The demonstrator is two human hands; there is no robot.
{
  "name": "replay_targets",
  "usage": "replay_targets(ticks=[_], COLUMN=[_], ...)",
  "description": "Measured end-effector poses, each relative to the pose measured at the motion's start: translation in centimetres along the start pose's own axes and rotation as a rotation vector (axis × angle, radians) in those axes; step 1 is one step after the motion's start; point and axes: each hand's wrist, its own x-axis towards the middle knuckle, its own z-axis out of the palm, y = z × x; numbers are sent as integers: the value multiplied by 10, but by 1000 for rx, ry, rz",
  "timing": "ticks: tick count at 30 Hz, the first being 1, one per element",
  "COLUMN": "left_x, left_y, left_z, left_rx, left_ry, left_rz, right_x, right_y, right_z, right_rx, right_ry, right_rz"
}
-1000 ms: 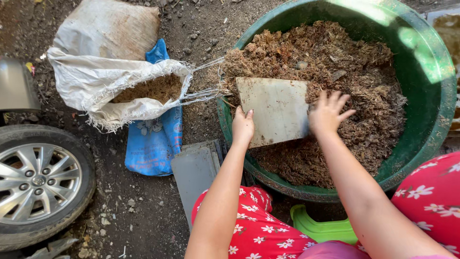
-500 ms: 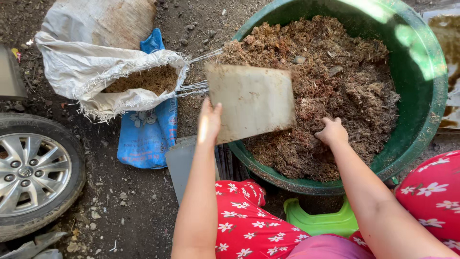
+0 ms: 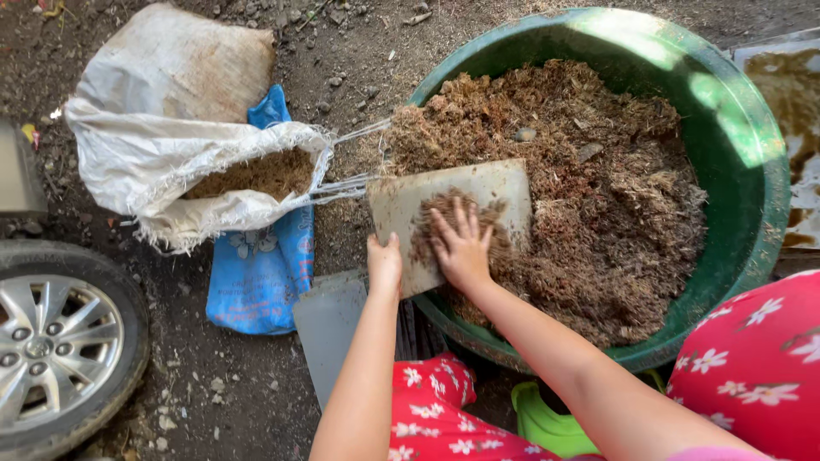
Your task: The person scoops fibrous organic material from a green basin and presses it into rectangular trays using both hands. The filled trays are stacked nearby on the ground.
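The left hand (image 3: 385, 266) grips the lower left edge of a flat pale board (image 3: 453, 224), fingers curled under it and thumb on top, holding it tilted over the near left rim of a big green tub (image 3: 752, 213). The right hand (image 3: 462, 247) lies open and flat on the board, fingers spread, pressing on a small heap of brown fibrous material (image 3: 444, 224) that sits on the board's surface; it grasps nothing. The board's far edge rests against the mass of the same brown, stringy, husk-like stuff (image 3: 589, 196) that fills the tub almost to the rim. Just left of the tub, on the dirt ground (image 3: 231, 393), a white woven sack (image 3: 162, 162) lies on its side with its frayed mouth open towards the tub, some brown material showing inside, and loose threads from the mouth reach to the board's left corner. A blue plastic bag (image 3: 260, 273) lies partly under the sack. A grey flat panel (image 3: 329, 329) lies on the ground below the left hand, near the person's knees, which are covered in red cloth with white flowers (image 3: 427, 410). A car wheel with a silver rim (image 3: 51, 350) fills the lower left corner, well apart from the hands. A green plastic object (image 3: 542, 425) shows between the knees, under the tub's near edge.
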Motion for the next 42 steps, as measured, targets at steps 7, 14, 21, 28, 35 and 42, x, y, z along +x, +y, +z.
replay_targets(ticks=[7, 14, 21, 28, 35, 42], left_x=[-16, -17, -1, -2, 11, -18], left_y=[8, 42, 41, 36, 31, 74], left_z=[-18, -8, -11, -3, 3, 20], left_rx=[21, 547, 545, 584, 600, 690], left_ry=[-106, 91, 53, 28, -7, -88], left_rz=[-79, -16, 4, 7, -42, -51], right_x=[64, 52, 98, 127, 69, 6], right_y=[107, 26, 17, 132, 153, 136], right_z=[-6, 33, 17, -8, 8, 11], right_rx=[188, 298, 323, 142, -88, -86], right_ry=[76, 32, 49, 175, 127, -14], right_rz=[648, 383, 251, 481, 388, 514])
